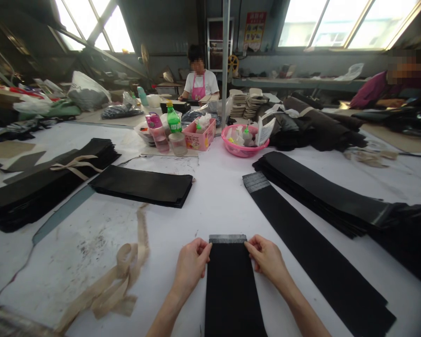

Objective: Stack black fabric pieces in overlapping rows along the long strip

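Observation:
A long black fabric strip [233, 290] lies on the white table in front of me, with a whitish band across its far end. My left hand [192, 262] pinches its left edge near that end, thumb against fingers. At the opposite edge my right hand [266, 257] pinches the strip in the same way. To the right lie overlapping black strips [315, 252], whose far ends show whitish, lined bands. Beyond them sits a thick stack of black strips [315, 187].
Black panels [143, 183] are stacked at left, near a tied black bundle [56, 178]. A beige cloth ribbon [122, 276] curls on the table [80, 248]. Farther back stand a pink basin [244, 149], a green bottle [173, 119] and a metal pole [226, 61]. Two people sit beyond.

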A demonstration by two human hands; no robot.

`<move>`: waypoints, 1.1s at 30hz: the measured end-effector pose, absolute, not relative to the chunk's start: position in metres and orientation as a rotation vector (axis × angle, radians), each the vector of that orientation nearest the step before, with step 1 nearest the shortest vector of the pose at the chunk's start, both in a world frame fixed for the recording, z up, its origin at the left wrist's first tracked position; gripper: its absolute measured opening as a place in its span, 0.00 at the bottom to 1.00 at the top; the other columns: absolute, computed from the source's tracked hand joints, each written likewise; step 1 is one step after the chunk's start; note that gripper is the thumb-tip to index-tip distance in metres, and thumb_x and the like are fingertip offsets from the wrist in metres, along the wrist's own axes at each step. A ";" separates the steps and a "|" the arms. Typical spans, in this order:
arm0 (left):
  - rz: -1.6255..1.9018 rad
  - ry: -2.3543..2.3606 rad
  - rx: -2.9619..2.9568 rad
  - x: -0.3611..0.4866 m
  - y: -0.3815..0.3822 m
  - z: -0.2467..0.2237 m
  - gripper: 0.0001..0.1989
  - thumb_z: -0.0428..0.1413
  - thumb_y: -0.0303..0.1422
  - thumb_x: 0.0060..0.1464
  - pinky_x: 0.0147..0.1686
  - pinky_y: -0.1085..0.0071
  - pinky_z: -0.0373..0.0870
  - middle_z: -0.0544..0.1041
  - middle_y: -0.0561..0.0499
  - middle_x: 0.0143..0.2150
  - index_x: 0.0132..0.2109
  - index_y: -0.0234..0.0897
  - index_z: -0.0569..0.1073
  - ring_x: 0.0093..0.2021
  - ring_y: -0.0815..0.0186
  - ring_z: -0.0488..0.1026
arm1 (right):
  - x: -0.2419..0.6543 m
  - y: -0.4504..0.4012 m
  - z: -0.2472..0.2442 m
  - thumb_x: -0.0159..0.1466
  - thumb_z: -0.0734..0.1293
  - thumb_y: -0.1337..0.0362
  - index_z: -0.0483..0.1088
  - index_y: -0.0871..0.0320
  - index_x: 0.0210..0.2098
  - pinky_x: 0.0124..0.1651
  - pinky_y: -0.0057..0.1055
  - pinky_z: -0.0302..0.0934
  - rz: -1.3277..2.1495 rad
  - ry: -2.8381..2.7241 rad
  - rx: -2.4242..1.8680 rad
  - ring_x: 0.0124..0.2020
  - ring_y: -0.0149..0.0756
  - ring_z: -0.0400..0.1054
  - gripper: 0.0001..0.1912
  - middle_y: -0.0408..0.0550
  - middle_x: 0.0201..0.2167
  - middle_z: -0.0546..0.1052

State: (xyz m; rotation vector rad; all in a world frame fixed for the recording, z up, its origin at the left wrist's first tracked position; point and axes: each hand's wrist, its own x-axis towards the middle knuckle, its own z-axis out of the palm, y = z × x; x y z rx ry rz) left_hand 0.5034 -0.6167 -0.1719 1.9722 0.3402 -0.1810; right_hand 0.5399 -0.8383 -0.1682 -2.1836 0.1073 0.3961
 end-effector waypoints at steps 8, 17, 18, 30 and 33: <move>-0.199 0.366 1.996 0.508 -0.619 -0.170 0.16 0.49 0.44 0.57 0.10 0.80 0.52 0.71 0.58 0.19 0.28 0.38 0.67 0.10 0.74 0.63 | 0.542 -0.838 -0.170 0.63 0.59 0.55 0.65 0.56 0.26 0.17 0.22 0.56 0.406 0.138 -2.220 0.13 0.28 0.67 0.14 0.38 0.19 0.75; -0.209 0.379 2.020 0.510 -0.619 -0.172 0.15 0.49 0.43 0.57 0.09 0.79 0.52 0.71 0.58 0.18 0.28 0.38 0.66 0.09 0.74 0.63 | 0.543 -0.838 -0.174 0.63 0.59 0.54 0.64 0.55 0.26 0.16 0.21 0.55 0.404 0.140 -2.230 0.12 0.27 0.67 0.14 0.38 0.18 0.74; -0.214 0.384 2.019 0.510 -0.619 -0.172 0.15 0.49 0.42 0.57 0.09 0.79 0.52 0.71 0.58 0.18 0.28 0.38 0.66 0.10 0.74 0.64 | 0.543 -0.837 -0.174 0.63 0.59 0.54 0.64 0.55 0.26 0.15 0.21 0.55 0.404 0.147 -2.231 0.12 0.28 0.67 0.14 0.37 0.18 0.74; -0.202 0.445 2.009 0.511 -0.623 -0.166 0.13 0.50 0.38 0.57 0.08 0.80 0.50 0.70 0.58 0.17 0.27 0.37 0.65 0.10 0.74 0.64 | 0.544 -0.837 -0.175 0.62 0.60 0.53 0.65 0.55 0.27 0.15 0.22 0.56 0.440 0.165 -2.229 0.13 0.29 0.68 0.14 0.39 0.18 0.75; -0.198 0.450 2.012 0.511 -0.623 -0.165 0.13 0.50 0.38 0.56 0.08 0.80 0.51 0.70 0.58 0.17 0.27 0.37 0.65 0.10 0.74 0.64 | 0.544 -0.837 -0.175 0.62 0.61 0.52 0.65 0.55 0.26 0.15 0.23 0.56 0.439 0.157 -2.240 0.12 0.30 0.67 0.14 0.39 0.18 0.74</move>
